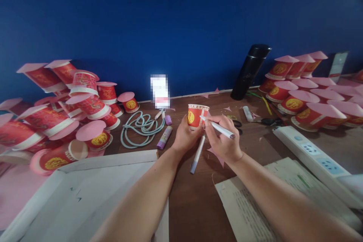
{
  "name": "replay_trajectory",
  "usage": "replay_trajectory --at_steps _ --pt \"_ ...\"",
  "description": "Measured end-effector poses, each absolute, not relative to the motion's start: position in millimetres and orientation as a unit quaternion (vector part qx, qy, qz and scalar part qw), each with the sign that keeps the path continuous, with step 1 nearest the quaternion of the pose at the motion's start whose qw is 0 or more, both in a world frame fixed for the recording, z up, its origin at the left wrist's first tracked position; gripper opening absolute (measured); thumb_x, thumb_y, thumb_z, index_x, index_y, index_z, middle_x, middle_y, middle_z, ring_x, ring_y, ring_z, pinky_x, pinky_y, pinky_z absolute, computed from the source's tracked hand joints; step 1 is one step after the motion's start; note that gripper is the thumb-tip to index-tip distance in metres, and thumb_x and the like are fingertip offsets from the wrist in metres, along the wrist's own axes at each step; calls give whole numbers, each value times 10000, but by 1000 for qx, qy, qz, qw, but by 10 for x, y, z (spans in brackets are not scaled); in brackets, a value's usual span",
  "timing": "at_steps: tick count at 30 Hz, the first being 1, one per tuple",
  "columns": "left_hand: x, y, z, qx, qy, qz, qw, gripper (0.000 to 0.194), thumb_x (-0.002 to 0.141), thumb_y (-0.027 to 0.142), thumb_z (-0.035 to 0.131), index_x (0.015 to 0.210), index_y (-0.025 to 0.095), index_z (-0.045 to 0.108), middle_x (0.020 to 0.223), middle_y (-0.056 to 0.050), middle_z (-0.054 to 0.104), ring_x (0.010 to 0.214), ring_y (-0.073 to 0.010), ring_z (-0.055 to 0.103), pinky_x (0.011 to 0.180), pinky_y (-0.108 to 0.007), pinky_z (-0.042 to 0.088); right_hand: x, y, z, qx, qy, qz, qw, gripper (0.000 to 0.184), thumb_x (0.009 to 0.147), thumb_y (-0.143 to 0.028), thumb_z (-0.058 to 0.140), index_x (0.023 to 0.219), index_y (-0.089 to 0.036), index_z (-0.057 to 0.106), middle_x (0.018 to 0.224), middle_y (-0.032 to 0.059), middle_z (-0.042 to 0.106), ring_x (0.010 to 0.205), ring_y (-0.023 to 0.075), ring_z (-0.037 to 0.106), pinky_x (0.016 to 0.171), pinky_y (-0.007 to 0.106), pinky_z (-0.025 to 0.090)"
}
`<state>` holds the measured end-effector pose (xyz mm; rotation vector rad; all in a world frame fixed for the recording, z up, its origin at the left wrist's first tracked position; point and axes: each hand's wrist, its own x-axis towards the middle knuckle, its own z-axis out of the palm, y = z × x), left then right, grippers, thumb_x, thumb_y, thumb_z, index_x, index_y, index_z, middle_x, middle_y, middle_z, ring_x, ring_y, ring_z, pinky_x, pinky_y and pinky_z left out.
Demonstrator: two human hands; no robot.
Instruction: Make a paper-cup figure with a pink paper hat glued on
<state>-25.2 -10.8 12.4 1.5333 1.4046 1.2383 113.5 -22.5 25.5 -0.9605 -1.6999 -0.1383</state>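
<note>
A red paper cup with a gold emblem and a zigzag pattern along its pale top rim is held upright in my left hand. My right hand grips a white marker pen, its tip at the right side of the cup. Below the hands a second pen lies on the brown table. To the left of my left hand are a purple glue stick and its cap. Pink paper scraps lie under my right hand.
Red cups with pink paper discs pile up on the left; more stand at right. A black flask leans against the blue wall. A coiled cable, phone, power strip, white box and printed paper surround the hands.
</note>
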Motion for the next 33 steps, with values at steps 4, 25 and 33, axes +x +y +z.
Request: replay_trajectory --at_steps 4,25,33 --pt "-247 -105 141 574 567 471 356 426 747 434 678 1059 160 581 965 -84 688 840 -193 641 770 -302 489 1126 -238 278 -404 -716 -55 567 59 835 -212 608 893 -206 613 834 32 692 773 174 630 780 344 477" --pt "-228 -19 34 544 586 490 347 507 649 370 773 1049 158 546 993 -95 683 875 -207 646 768 -307 488 1127 -238 250 -397 -728 -50 556 87 839 -218 607 924 -209 620 841 40 694 796 189 638 760 347 487" --pt "-225 -72 78 558 585 481 339 461 648 339 767 1021 168 557 958 -80 688 829 -196 643 723 -289 480 1137 -221 243 -392 -728 -64 559 108 842 -226 605 949 -216 618 852 35 695 781 183 637 779 352 490"
